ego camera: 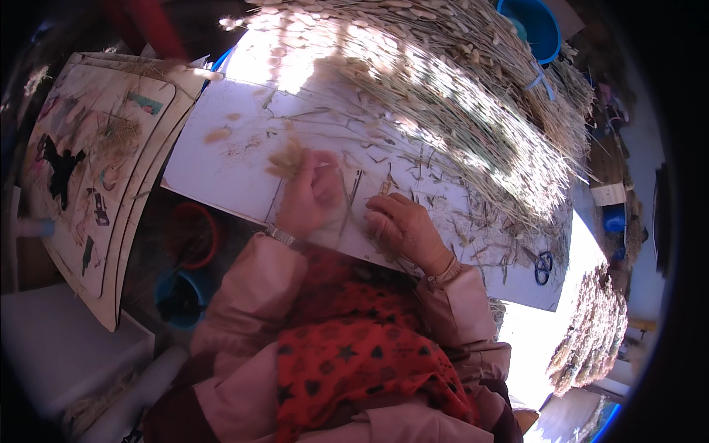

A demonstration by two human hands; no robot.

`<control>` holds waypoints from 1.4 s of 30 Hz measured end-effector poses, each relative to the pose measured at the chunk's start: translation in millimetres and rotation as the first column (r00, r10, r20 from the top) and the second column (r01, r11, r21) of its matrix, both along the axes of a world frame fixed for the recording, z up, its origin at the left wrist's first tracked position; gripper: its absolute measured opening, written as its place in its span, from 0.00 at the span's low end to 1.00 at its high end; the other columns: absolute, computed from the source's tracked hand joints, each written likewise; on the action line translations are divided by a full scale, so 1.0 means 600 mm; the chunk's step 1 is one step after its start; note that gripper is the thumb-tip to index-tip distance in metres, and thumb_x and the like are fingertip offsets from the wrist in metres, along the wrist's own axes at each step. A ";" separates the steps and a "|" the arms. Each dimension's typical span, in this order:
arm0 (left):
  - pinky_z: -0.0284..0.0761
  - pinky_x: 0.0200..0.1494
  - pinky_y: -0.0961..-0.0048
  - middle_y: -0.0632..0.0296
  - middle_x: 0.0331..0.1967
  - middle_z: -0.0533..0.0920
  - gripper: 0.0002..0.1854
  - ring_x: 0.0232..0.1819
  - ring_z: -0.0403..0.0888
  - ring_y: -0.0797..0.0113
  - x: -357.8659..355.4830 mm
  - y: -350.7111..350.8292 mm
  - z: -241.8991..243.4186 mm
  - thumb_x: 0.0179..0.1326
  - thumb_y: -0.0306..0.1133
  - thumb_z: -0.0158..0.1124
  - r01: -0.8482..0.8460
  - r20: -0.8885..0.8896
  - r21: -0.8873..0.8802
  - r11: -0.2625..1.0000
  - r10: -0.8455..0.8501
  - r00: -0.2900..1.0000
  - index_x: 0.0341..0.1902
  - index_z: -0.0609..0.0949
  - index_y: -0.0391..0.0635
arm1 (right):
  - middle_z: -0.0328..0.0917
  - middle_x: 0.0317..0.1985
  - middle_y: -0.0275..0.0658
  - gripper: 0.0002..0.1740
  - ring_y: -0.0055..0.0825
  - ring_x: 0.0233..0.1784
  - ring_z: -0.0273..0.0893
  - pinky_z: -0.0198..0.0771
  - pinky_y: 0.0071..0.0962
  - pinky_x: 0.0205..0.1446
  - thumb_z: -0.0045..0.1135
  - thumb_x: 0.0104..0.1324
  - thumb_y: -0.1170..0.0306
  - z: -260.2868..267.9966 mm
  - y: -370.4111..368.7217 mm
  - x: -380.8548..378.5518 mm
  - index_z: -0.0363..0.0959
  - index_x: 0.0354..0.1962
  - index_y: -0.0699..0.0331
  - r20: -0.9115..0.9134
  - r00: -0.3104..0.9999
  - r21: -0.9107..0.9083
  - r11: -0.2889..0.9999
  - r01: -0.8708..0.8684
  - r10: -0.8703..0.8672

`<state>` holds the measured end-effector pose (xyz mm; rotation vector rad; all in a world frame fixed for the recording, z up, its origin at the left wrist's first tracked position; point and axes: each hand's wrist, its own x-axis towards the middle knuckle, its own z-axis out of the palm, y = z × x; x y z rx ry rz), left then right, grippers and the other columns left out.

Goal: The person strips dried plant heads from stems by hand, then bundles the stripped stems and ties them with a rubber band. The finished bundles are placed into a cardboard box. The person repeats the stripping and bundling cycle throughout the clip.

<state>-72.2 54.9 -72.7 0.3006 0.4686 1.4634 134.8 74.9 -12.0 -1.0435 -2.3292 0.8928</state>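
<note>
My left hand [313, 194] grips a small bunch of fluffy bunny-tail grass heads [286, 158] above the white tabletop [221, 183]. The heads stick out past its thumb side and are a little blurred. Close by on the right, my right hand [407, 227] has its fingers curled near the table's front edge. A dry bit of leaf or stem [384, 188] shows at its fingertips; whether the fingers pinch it cannot be told. Two loose heads, one of them a tan grass head [217, 135], lie beyond my left hand.
A thick heap of dried grass stems [443, 122] covers the table's far side. Scissors [543, 268] with dark handles lie at the right. Left stands a littered board [83, 166]; below it are a red bucket [213, 238] and a blue bucket [191, 293]. Another blue bucket [545, 33] is far right.
</note>
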 end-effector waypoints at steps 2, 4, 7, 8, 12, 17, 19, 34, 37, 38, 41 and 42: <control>0.51 0.19 0.81 0.75 0.14 0.56 0.20 0.18 0.53 0.81 0.006 0.000 0.005 0.72 0.52 0.43 -0.030 0.000 -0.031 0.999 0.030 1.000 0.39 0.73 0.47 | 0.75 0.32 0.45 0.08 0.47 0.34 0.75 0.72 0.38 0.37 0.57 0.61 0.70 0.003 0.029 0.006 0.75 0.38 0.61 0.040 0.995 0.142 0.986 0.084 -0.091; 0.51 0.19 0.81 0.75 0.15 0.56 0.20 0.17 0.53 0.81 0.008 0.001 0.007 0.72 0.51 0.43 -0.020 0.002 -0.032 0.999 0.020 1.000 0.38 0.73 0.48 | 0.75 0.31 0.44 0.07 0.44 0.33 0.75 0.73 0.37 0.37 0.56 0.60 0.71 0.002 0.076 0.023 0.74 0.37 0.61 0.104 0.975 0.396 0.907 0.142 -0.198; 0.52 0.20 0.81 0.75 0.16 0.59 0.19 0.18 0.55 0.81 -0.002 -0.001 0.006 0.72 0.51 0.44 0.043 -0.011 -0.102 0.994 -0.044 0.999 0.38 0.73 0.48 | 0.75 0.28 0.42 0.03 0.41 0.32 0.77 0.73 0.36 0.37 0.54 0.59 0.73 -0.015 0.130 0.056 0.73 0.33 0.58 0.357 0.878 0.662 0.750 0.003 -0.318; 0.52 0.20 0.81 0.74 0.16 0.59 0.19 0.18 0.55 0.81 -0.003 -0.001 0.004 0.72 0.51 0.45 0.059 -0.019 -0.072 0.996 -0.060 0.998 0.38 0.73 0.47 | 0.75 0.27 0.42 0.03 0.40 0.31 0.77 0.74 0.36 0.37 0.53 0.59 0.73 -0.024 0.140 0.065 0.72 0.32 0.58 0.389 0.857 0.646 0.763 0.008 -0.339; 0.52 0.19 0.82 0.73 0.17 0.62 0.19 0.18 0.55 0.81 -0.009 -0.001 -0.008 0.71 0.51 0.46 0.069 -0.001 -0.031 0.997 -0.069 0.998 0.38 0.74 0.46 | 0.75 0.26 0.41 0.04 0.38 0.31 0.78 0.75 0.35 0.36 0.50 0.59 0.74 -0.043 0.167 0.096 0.72 0.31 0.57 0.503 0.788 0.573 0.820 0.004 -0.356; 0.51 0.18 0.82 0.73 0.17 0.63 0.19 0.17 0.55 0.81 -0.012 0.000 -0.014 0.71 0.49 0.46 0.070 0.012 -0.054 0.996 -0.070 0.998 0.38 0.74 0.45 | 0.76 0.31 0.43 0.07 0.39 0.33 0.79 0.76 0.34 0.36 0.49 0.60 0.74 -0.037 0.164 0.117 0.72 0.37 0.57 0.406 0.839 0.413 0.892 0.185 -0.362; 0.51 0.18 0.82 0.73 0.17 0.63 0.19 0.17 0.54 0.81 -0.013 0.001 -0.013 0.72 0.49 0.46 0.077 0.032 -0.047 0.996 -0.075 0.997 0.38 0.74 0.44 | 0.77 0.33 0.44 0.09 0.40 0.34 0.79 0.77 0.34 0.37 0.49 0.60 0.74 -0.037 0.155 0.119 0.71 0.40 0.57 0.566 0.719 0.606 0.795 -0.031 -0.403; 0.49 0.17 0.82 0.73 0.15 0.62 0.20 0.15 0.52 0.82 -0.012 0.000 -0.006 0.70 0.50 0.49 0.048 0.008 -0.101 0.994 -0.047 0.999 0.34 0.75 0.45 | 0.72 0.28 0.36 0.05 0.37 0.31 0.75 0.73 0.31 0.34 0.58 0.63 0.68 0.036 0.138 0.112 0.76 0.35 0.60 -0.009 0.983 0.376 0.910 0.175 -0.185; 0.47 0.16 0.84 0.74 0.16 0.61 0.17 0.15 0.52 0.83 -0.012 0.000 -0.002 0.72 0.46 0.48 0.056 0.024 -0.092 0.994 -0.054 0.998 0.40 0.76 0.45 | 0.75 0.29 0.39 0.05 0.38 0.31 0.77 0.74 0.32 0.35 0.59 0.62 0.70 0.059 0.126 0.112 0.76 0.35 0.60 0.097 0.951 0.358 0.902 0.242 -0.294; 0.47 0.16 0.84 0.74 0.17 0.62 0.16 0.15 0.52 0.83 -0.012 0.001 0.001 0.72 0.46 0.48 0.055 0.031 -0.057 0.997 -0.054 0.998 0.42 0.76 0.45 | 0.78 0.32 0.42 0.05 0.40 0.31 0.78 0.75 0.33 0.35 0.59 0.62 0.70 0.066 0.118 0.116 0.76 0.36 0.60 0.248 0.931 0.442 0.887 0.135 -0.266; 0.48 0.17 0.84 0.73 0.21 0.66 0.16 0.16 0.53 0.83 -0.010 0.002 0.010 0.72 0.45 0.47 0.007 0.001 -0.074 0.997 -0.007 1.000 0.49 0.76 0.46 | 0.80 0.34 0.43 0.05 0.44 0.31 0.78 0.75 0.35 0.35 0.58 0.62 0.70 0.067 0.084 0.128 0.76 0.36 0.61 0.143 0.977 0.394 0.914 0.090 -0.158; 0.48 0.18 0.84 0.73 0.23 0.67 0.16 0.17 0.53 0.83 -0.007 0.002 0.012 0.72 0.44 0.47 -0.035 -0.024 -0.126 0.991 0.032 0.999 0.51 0.75 0.46 | 0.80 0.35 0.44 0.05 0.44 0.33 0.78 0.75 0.35 0.35 0.58 0.62 0.72 0.068 0.069 0.140 0.76 0.37 0.62 0.213 0.961 0.314 0.944 0.105 -0.177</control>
